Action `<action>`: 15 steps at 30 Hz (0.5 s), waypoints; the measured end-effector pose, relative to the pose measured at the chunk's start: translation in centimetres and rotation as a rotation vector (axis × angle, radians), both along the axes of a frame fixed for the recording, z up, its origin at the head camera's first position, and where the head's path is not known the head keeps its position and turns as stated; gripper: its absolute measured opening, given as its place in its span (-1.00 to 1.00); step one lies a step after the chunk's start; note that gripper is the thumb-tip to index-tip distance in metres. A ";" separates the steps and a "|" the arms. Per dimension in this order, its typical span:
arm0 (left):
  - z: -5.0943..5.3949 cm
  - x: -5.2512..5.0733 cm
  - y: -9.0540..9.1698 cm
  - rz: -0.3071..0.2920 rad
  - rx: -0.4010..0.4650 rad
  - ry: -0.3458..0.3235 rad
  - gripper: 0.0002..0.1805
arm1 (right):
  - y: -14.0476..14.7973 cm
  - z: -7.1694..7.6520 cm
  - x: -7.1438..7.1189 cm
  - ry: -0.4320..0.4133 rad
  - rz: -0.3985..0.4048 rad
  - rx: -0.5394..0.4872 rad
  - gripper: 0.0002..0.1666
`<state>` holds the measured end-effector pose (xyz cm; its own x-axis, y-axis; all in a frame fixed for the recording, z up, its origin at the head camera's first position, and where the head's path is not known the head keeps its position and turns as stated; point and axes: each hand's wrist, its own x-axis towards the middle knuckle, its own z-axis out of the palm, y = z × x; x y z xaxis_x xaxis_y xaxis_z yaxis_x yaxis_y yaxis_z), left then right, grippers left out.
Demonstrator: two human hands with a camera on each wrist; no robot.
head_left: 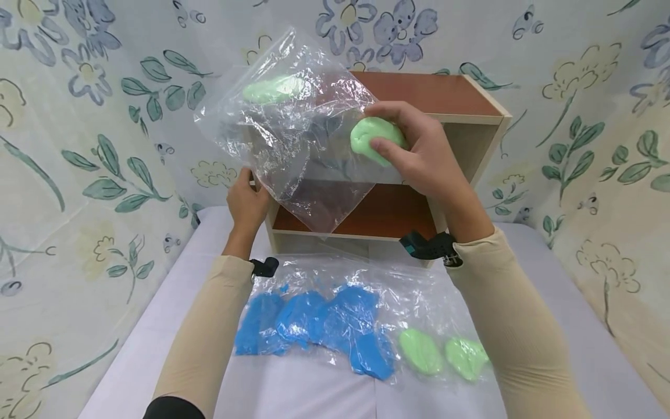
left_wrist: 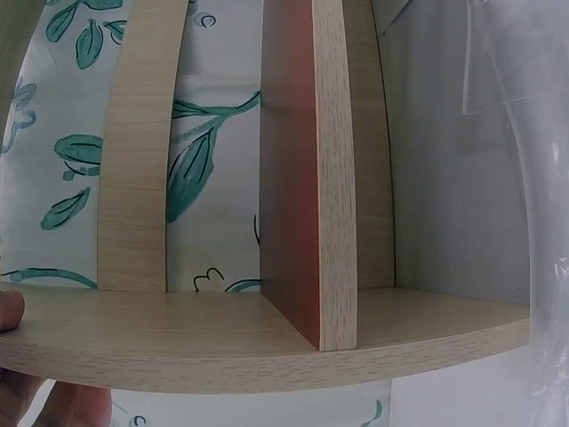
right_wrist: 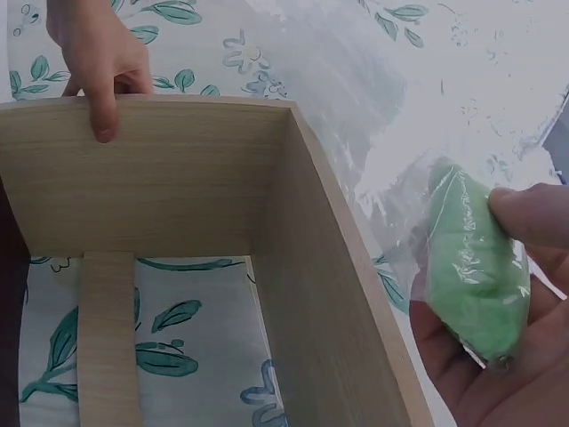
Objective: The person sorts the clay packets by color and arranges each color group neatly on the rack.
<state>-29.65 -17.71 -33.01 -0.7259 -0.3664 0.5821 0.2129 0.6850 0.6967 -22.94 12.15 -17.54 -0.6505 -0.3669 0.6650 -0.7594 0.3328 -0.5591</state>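
Note:
My right hand (head_left: 426,154) pinches a light green lump (head_left: 373,137) through a clear plastic bag (head_left: 314,157), thumb on the near side. The bag spreads leftward in front of the wooden shelf unit (head_left: 434,96), with a second green lump (head_left: 274,89) in its upper part. In the right wrist view, the wrapped green lump (right_wrist: 476,267) lies between the thumb and fingers of the right hand (right_wrist: 524,347). My left hand (head_left: 248,201) grips the unit's left side panel; the right wrist view shows this hand (right_wrist: 100,58) with its thumb over the panel edge (right_wrist: 204,102).
On the white cloth (head_left: 293,390) before the unit lies clear plastic holding several flat blue pieces (head_left: 327,317) and two green ones, one (head_left: 420,351) left of the other (head_left: 466,358). Floral fabric (head_left: 104,174) hangs behind and at both sides. The unit has a reddish-brown shelf (left_wrist: 292,178).

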 end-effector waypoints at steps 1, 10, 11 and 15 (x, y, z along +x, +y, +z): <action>0.0 0.0 0.0 0.000 0.005 -0.005 -0.71 | -0.1 0.1 -0.2 -0.014 -0.003 -0.004 -0.56; 0.0 0.1 0.0 -0.006 0.027 -0.025 -0.69 | -1.2 1.7 -2.2 -0.216 0.005 -0.166 -0.54; 0.0 0.1 0.0 -0.005 0.028 -0.024 -0.69 | -1.4 1.9 -2.4 -0.240 0.002 -0.188 -0.54; 0.1 0.0 0.0 -0.006 0.032 -0.020 -0.69 | -2.3 2.8 -2.9 -0.306 -0.021 -0.211 -0.55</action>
<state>-29.60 -17.67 -32.95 -0.7394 -0.3800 0.5558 0.2030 0.6612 0.7222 -25.82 9.88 -14.76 -0.8367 -0.2267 0.4985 -0.5409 0.1999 -0.8170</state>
